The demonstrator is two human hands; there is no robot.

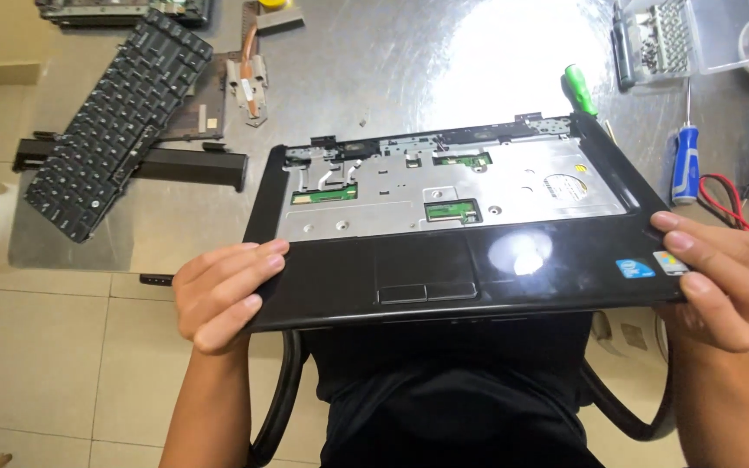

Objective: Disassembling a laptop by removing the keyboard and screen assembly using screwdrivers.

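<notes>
you held the laptop shell (478,251) by its front corners, its near edge lifted off the brushed steel worktop (374,69) toward you. your left hand (223,295) clamped the glossy black palm rest at the left corner, fingers curled over the top; your right hand (721,282) gripped the right corner the same way. the shell's open bay showed a flat grey metal plate with small green boards, and a rectangular touchpad sat in front. a loose black keyboard (114,121) lay at an angle to the left, and a blue-handled screwdriver (685,160) and a green-handled one (580,89) lay to the right.
</notes>
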